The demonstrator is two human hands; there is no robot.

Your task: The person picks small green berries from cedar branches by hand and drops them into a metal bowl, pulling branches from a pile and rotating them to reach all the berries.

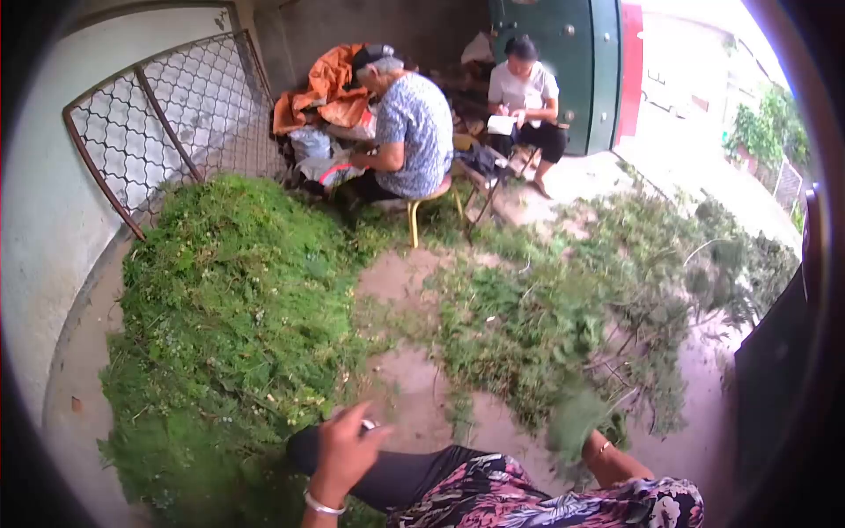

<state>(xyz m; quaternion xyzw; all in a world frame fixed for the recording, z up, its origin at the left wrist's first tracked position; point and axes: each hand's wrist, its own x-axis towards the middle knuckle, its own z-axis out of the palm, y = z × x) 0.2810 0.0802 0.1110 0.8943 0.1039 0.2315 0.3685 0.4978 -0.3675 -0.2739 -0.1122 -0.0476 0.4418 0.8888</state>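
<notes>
My left hand (pixel 348 447), with a silver bangle at the wrist, is raised over my dark-trousered knee beside the big green leaf pile (pixel 238 326). Its fingers are bent together around a small, pale and dark thing (pixel 368 426) too small to name. On the other side, my right hand (pixel 596 447) grips a leafy green sprig (pixel 576 418), smeared by motion. The sprig hides most of that hand's fingers. Beyond it, cut leafy branches (pixel 546 343) lie spread across the floor.
One person (pixel 409 132) sits on a yellow-legged stool (pixel 415 216) near orange sacks (pixel 330 79). Another person (pixel 525 92) sits by the green door (pixel 554 66). A metal lattice panel (pixel 172 114) leans on the left wall. A dark upright edge (pixel 779 370) stands at right.
</notes>
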